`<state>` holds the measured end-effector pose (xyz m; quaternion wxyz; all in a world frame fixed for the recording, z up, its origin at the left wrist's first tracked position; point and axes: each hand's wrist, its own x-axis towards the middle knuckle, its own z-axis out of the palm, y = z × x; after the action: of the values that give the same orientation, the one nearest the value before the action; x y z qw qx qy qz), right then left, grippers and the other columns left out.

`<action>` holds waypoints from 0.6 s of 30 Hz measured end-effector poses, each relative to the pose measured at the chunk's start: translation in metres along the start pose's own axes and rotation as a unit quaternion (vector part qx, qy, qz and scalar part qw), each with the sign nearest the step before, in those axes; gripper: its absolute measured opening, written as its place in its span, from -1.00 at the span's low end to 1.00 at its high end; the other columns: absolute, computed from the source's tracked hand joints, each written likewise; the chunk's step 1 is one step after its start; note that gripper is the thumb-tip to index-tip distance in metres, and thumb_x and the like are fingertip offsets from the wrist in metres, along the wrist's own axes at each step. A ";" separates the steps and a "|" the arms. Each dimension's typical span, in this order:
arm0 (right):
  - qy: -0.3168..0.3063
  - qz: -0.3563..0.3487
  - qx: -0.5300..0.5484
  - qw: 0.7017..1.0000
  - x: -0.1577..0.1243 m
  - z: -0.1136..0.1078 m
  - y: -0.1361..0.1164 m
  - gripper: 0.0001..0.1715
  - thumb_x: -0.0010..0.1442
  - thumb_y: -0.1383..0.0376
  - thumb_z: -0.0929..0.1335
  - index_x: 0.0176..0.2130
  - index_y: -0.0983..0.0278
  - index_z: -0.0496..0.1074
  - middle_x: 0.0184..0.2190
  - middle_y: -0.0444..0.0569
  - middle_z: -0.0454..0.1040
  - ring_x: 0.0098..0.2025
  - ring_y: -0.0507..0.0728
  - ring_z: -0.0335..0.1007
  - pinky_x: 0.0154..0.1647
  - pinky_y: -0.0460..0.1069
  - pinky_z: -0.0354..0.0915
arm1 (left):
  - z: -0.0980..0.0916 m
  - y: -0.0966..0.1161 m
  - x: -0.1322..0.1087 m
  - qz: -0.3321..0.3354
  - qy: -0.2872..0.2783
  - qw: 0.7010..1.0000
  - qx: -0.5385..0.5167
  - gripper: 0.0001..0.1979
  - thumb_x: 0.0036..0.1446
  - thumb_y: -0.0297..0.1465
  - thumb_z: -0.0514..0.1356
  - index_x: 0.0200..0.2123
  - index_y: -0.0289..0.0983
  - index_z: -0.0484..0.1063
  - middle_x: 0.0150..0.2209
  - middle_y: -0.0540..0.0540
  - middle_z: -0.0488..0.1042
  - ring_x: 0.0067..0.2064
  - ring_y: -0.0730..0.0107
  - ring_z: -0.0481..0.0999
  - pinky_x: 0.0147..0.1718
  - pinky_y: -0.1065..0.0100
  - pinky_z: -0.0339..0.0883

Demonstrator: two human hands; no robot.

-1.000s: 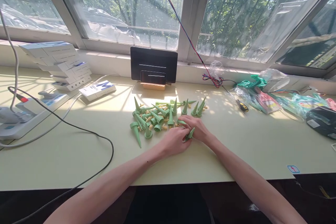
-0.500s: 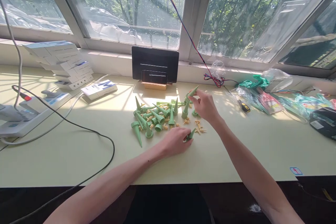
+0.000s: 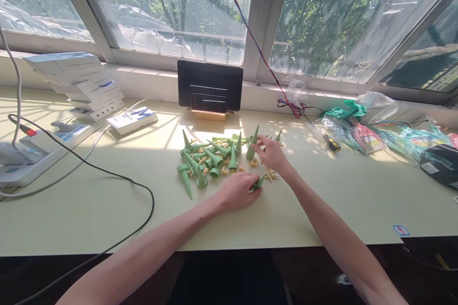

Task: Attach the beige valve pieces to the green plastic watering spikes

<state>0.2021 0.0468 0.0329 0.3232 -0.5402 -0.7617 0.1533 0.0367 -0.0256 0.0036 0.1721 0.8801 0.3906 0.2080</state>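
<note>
My left hand [image 3: 241, 191] rests low over the table, its fingers closed around a green plastic plant-watering spike [image 3: 259, 182] whose tip points up and right. Farther back, my right hand [image 3: 272, 153] pinches an upright green spike [image 3: 252, 147] at the right side of the pile. Behind its fingers another green spike [image 3: 278, 136] shows only its tip. To the left lies a heap of green spikes [image 3: 214, 158], some standing and some on their sides. Small tan plastic valve pieces [image 3: 254, 163] are scattered among them, and more lie beside my right wrist, partly covered.
A tablet [image 3: 210, 83] and a phone stand on a wooden holder at the back. White boxes [image 3: 86, 81], a power strip [image 3: 67, 140] and a black cable [image 3: 134, 182] occupy the left. Plastic-bagged items [image 3: 368, 133] and a yellow-black tool [image 3: 332, 143] lie on the right.
My right hand has moved down and slightly left, from holding a tilted spike in the air to gripping an upright one. My left hand keeps its spike in nearly the same place.
</note>
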 end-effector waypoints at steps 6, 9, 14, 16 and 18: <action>-0.038 0.050 -0.033 0.997 -0.006 0.011 0.002 -0.63 0.18 0.17 0.43 -0.05 0.24 0.38 -0.21 0.02 0.60 -0.19 0.24 0.53 -0.32 -0.02 0.28 | 0.001 -0.002 0.000 -0.001 0.003 1.000 -0.012 -0.83 0.11 -0.40 0.12 -0.50 -0.23 0.20 -0.51 -0.01 0.42 -0.46 0.36 0.38 -0.43 0.36 0.15; -0.042 0.053 -0.027 0.997 -0.005 0.019 0.001 -0.81 0.17 0.29 0.43 -0.18 0.22 0.41 -0.25 -0.04 0.61 -0.16 0.23 0.52 -0.28 -0.02 0.28 | 0.002 -0.002 -0.001 -0.002 0.009 1.000 -0.013 -0.82 0.11 -0.41 0.12 -0.51 -0.23 0.19 -0.52 0.00 0.41 -0.47 0.37 0.37 -0.43 0.36 0.16; -0.035 0.054 -0.010 0.998 -0.001 0.028 0.000 -0.85 0.17 0.32 0.42 -0.20 0.23 0.43 -0.23 -0.03 0.61 -0.14 0.24 0.52 -0.26 -0.01 0.29 | 0.003 -0.004 -0.001 0.002 0.018 1.000 -0.014 -0.81 0.12 -0.39 0.13 -0.51 -0.23 0.20 -0.53 0.00 0.40 -0.48 0.38 0.36 -0.44 0.36 0.13; -0.022 0.058 -0.015 0.998 -0.003 0.027 0.000 -0.73 0.18 0.31 0.42 -0.09 0.25 0.43 -0.20 0.02 0.61 -0.11 0.25 0.51 -0.23 0.00 0.30 | 0.004 -0.004 -0.001 0.005 0.019 1.000 -0.013 -0.82 0.11 -0.40 0.13 -0.51 -0.23 0.20 -0.53 0.00 0.40 -0.48 0.38 0.36 -0.45 0.37 0.12; 0.003 0.060 -0.025 0.998 -0.009 0.023 0.000 -0.62 0.18 0.30 0.42 0.00 0.28 0.40 -0.16 0.06 0.60 -0.13 0.25 0.51 -0.23 0.01 0.30 | 0.004 -0.005 -0.001 0.005 0.020 1.000 -0.012 -0.83 0.10 -0.41 0.13 -0.51 -0.23 0.20 -0.53 0.00 0.40 -0.48 0.38 0.36 -0.46 0.37 0.11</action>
<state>0.1887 0.0416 0.0125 0.3022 -0.5935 -0.7304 0.1518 0.0352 -0.0238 -0.0018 0.1735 0.8755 0.3873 0.2310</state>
